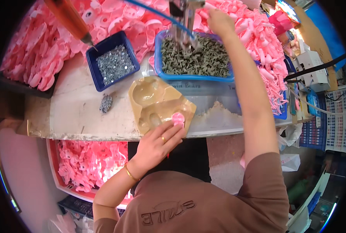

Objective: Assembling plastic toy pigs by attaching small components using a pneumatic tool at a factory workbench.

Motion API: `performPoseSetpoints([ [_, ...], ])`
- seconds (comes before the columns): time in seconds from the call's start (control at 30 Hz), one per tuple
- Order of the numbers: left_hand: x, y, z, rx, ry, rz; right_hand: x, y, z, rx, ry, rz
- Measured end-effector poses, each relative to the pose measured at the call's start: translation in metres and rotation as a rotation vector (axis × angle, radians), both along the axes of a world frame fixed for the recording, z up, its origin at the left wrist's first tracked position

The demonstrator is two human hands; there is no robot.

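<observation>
A tan molded fixture (163, 101) with rounded hollows lies at the table's front edge. A small pink plastic piece (178, 118) sits at its right front part, and the fingertips of my left hand (156, 146) press on that piece and the fixture's edge. My right arm stretches over the table, past a blue bin (232, 77) of small dark grey parts (208, 58). At the far side, my right hand (220, 22) is in among pink plastic parts (247, 27); its fingertips are partly hidden, so what they hold cannot be made out.
An orange power screwdriver (70, 19) hangs over a navy tray (90, 62) of screws (114, 64). A small screw cluster (106, 103) lies nearby. A metal device (183, 29) stands over the blue bin. Pink parts (37, 50) heap up left; a red crate (53, 163) sits below the table.
</observation>
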State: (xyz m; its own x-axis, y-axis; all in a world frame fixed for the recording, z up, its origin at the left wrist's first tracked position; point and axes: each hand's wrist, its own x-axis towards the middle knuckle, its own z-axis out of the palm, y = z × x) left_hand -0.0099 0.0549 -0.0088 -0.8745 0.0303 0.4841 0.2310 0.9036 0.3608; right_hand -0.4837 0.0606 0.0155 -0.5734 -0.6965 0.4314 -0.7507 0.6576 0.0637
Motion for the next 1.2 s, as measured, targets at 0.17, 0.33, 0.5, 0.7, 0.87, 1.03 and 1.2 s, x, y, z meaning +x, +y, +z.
performPoseSetpoints([
  [0.17, -0.001, 0.004, -0.011, 0.055, -0.043, 0.062, 0.059, 0.043, 0.047, -0.010, -0.122, 0.075],
  [0.33, 0.000, 0.004, -0.014, 0.005, -0.038, 0.037, 0.160, 0.076, 0.070, -0.148, -0.963, 0.448],
  [0.5, 0.023, 0.000, -0.012, -0.011, 0.013, -0.081, 0.269, 0.063, 0.045, -0.030, -1.124, 0.766],
  [0.7, 0.051, -0.016, -0.003, 0.069, 0.079, -0.045, 0.302, 0.046, -0.006, 0.079, -0.873, 0.977],
  [0.87, 0.066, -0.081, -0.013, -0.033, 0.234, 0.194, 0.310, 0.050, 0.008, 0.041, -0.600, 1.008],
  [1.03, 0.066, -0.232, -0.017, -0.193, 0.210, 0.828, 0.309, 0.057, 0.018, -0.099, -0.741, 0.775],
  [1.2, 0.076, -0.348, 0.002, -0.469, 0.220, 1.135, 0.319, 0.060, 0.005, 0.040, -0.841, 0.784],
])
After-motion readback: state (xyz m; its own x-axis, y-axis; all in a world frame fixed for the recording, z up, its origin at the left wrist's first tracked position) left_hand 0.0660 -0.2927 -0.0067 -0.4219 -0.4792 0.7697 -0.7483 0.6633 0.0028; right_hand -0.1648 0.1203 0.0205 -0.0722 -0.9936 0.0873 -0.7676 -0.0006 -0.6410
